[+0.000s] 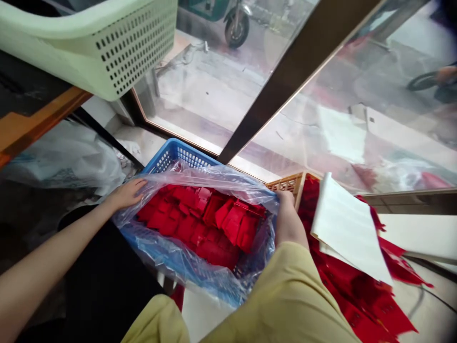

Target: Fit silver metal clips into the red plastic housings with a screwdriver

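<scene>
A blue plastic basket (185, 151) sits low in front of me, tilted in view. Clear plastic film (228, 181) lines it and spreads over its rim. Inside lie many flat red pieces (200, 221), overlapping in rows; I cannot make out their kind. At the basket's left end, my left hand (130, 193) holds the film-covered rim, fingers bent over it. My right hand (288, 220) grips the opposite end, its fingers mostly hidden behind the rim and film. Yellow cloth covers the area just below the right hand.
A pale green basket (139, 47) stands on the wood-edged table (43, 116) at upper left. Right of me, a tan basket (291, 183) adjoins a red pile (357, 295) topped by white sheets (352, 228). A dark-framed glass front (285, 76) rises behind. White plastic bags (71, 155) lie under the table.
</scene>
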`<action>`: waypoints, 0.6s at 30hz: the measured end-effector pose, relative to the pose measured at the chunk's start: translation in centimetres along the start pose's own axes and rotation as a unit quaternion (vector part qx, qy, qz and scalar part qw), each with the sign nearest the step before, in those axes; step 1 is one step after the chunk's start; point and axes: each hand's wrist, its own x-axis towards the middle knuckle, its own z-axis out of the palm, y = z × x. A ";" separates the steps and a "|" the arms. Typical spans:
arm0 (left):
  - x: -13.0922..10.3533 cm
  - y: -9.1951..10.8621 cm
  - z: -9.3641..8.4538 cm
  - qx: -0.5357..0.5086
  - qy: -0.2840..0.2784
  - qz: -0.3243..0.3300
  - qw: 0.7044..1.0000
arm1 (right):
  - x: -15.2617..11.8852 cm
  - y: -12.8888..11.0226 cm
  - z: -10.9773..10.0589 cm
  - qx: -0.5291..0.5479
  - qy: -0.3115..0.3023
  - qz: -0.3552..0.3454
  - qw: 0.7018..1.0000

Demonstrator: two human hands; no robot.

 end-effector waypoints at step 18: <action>0.1 1.8 -1.7 0.032 0.021 -0.040 0.998 | -10.0 -8.3 5.5 -0.022 0.010 -0.332 0.943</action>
